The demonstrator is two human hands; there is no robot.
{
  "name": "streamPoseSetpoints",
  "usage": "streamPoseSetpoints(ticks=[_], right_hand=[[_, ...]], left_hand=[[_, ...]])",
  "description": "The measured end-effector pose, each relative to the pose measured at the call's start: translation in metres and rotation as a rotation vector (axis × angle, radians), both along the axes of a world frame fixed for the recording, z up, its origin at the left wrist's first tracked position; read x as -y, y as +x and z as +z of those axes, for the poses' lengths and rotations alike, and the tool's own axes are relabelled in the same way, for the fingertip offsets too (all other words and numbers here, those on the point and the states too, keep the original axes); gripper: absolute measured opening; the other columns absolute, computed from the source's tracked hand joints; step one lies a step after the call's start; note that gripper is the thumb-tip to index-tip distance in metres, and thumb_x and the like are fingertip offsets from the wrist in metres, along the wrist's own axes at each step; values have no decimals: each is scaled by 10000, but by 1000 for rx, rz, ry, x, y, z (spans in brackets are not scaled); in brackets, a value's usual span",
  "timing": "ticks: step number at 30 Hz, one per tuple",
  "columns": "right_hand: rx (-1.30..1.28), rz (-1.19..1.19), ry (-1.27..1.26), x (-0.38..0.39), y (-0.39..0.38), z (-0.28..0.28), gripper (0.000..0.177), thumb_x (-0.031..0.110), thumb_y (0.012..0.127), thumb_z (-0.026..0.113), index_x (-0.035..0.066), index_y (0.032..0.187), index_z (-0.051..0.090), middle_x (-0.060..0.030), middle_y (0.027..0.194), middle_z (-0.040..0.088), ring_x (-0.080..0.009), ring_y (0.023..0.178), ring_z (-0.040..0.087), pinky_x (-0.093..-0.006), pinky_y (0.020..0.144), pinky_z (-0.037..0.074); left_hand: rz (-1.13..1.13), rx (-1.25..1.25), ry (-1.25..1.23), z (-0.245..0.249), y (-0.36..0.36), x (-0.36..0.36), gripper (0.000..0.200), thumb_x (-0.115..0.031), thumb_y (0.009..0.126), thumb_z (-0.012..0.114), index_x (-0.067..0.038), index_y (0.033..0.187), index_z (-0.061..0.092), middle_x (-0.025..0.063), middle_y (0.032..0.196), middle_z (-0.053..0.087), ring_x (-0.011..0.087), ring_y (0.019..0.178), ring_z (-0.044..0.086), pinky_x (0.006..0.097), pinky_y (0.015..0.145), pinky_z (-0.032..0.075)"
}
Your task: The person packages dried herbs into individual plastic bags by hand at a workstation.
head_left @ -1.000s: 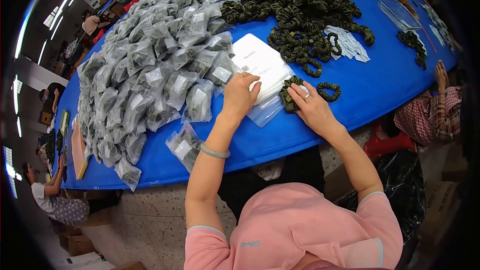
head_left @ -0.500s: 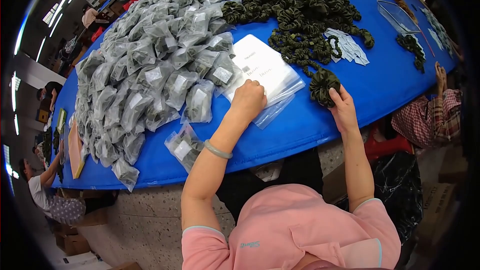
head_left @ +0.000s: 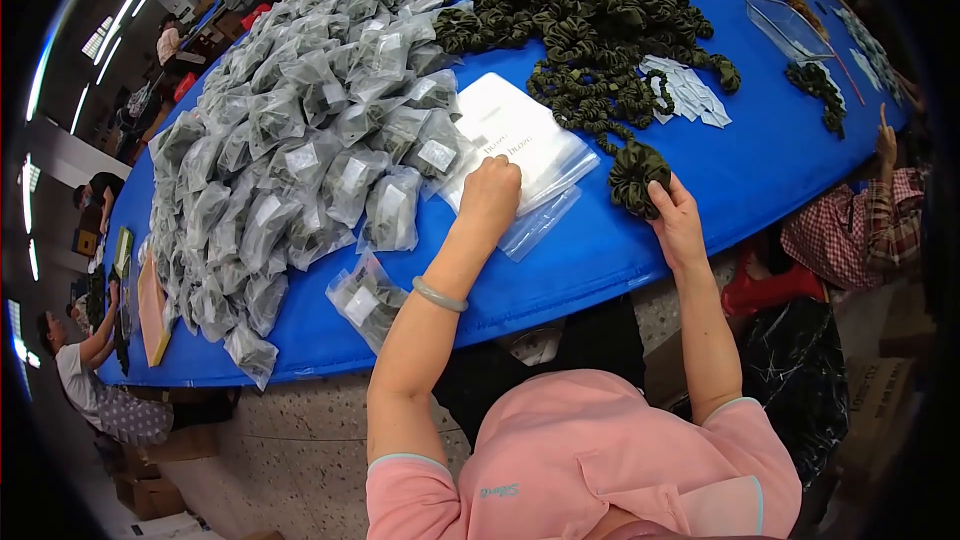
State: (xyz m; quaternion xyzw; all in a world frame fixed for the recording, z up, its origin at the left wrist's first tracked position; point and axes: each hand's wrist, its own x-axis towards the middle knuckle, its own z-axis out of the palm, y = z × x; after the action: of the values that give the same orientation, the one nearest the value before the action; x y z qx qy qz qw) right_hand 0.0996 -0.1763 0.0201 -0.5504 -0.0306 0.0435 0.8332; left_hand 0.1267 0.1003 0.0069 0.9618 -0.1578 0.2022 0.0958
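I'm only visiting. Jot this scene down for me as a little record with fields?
Left hand: curled over the flat bags; grip unclear
Right hand: holds a dark green scrunchie
Left of flat bags: pile of filled bags
Beyond right hand: scrunchie heap, pale slips beside it
Surface: blue table

The right hand (head_left: 679,227) pinches a dark green scrunchie (head_left: 633,180) over the blue table (head_left: 540,292). The left hand (head_left: 491,196), curled up, is at a stack of flat plastic bags (head_left: 520,125). Stuffed bags (head_left: 290,140) make a big heap beside the scrunchie pile (head_left: 590,10). Pale tags (head_left: 692,95) lie near that pile.
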Motion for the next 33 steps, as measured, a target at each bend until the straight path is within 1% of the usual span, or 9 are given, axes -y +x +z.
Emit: streamPoseSetpoints(ticks=[6,10,15,18,20,22,26,30,33], right_hand=[[-17,-6,47,2,-1,2,389,122,987,573,-13,1347,515,-106,1178,646,-163,992,638,-256,883,506],[212,-61,95,-7,-13,19,417,81,976,565,-16,1373,484,-119,1224,624,-182,1038,623,-269,925,489],[168,30,127,-16,-39,20,444,26,955,557,-27,1385,461,-136,1276,595,-193,1090,602,-284,963,468],[152,-22,-182,-22,-59,13,462,-19,892,578,-5,1348,506,-128,1290,592,-244,1140,590,-327,985,472],[932,-3,-875,-26,-60,2,475,-44,822,590,20,1291,557,-115,1289,597,-311,1198,558,-383,1001,477],[976,26,-1065,-29,-62,-4,582,-88,702,606,20,1273,566,-123,1311,580,-361,1273,492,-415,1043,452],[987,155,-1153,-28,-74,-3,578,-104,697,598,15,1262,574,-121,1331,567,-362,1272,492,-407,1048,445],[799,-113,-1349,-31,-59,-2,511,-72,752,606,20,1254,584,-128,1318,577,-349,1244,514,-401,1023,458],[798,-86,-1275,-35,-54,4,507,-60,768,604,15,1269,574,-139,1324,573,-346,1242,514,-399,1029,450]], left_hand=[[174,1,-309,29,-4,3,80,-31,723,636,1,674,581,156,768,600,310,705,581,381,617,514],[-156,257,-149,36,-37,41,86,-37,733,634,-14,677,574,135,731,593,308,720,578,370,629,502],[-243,48,-304,23,-71,75,63,-39,736,625,-28,685,589,116,694,602,298,729,577,346,635,494],[-137,-318,-517,26,-69,64,50,-45,744,627,-36,698,608,116,710,642,280,751,593,327,640,495],[-84,-832,-1264,4,-53,49,56,-41,745,632,-31,696,608,114,756,668,266,767,602,311,654,501],[-67,-811,-1230,10,-54,48,49,-42,748,639,-29,707,614,110,769,669,264,778,602,310,659,502],[-7,-746,-1131,23,-60,50,37,-45,756,657,-22,742,632,100,808,674,258,813,603,306,673,506],[-153,-12,-608,27,-67,65,57,-27,779,663,-4,831,652,109,916,678,271,836,599,334,756,515],[-166,111,-488,30,-68,71,113,-39,776,671,-8,884,663,104,919,678,268,879,601,340,739,516]])
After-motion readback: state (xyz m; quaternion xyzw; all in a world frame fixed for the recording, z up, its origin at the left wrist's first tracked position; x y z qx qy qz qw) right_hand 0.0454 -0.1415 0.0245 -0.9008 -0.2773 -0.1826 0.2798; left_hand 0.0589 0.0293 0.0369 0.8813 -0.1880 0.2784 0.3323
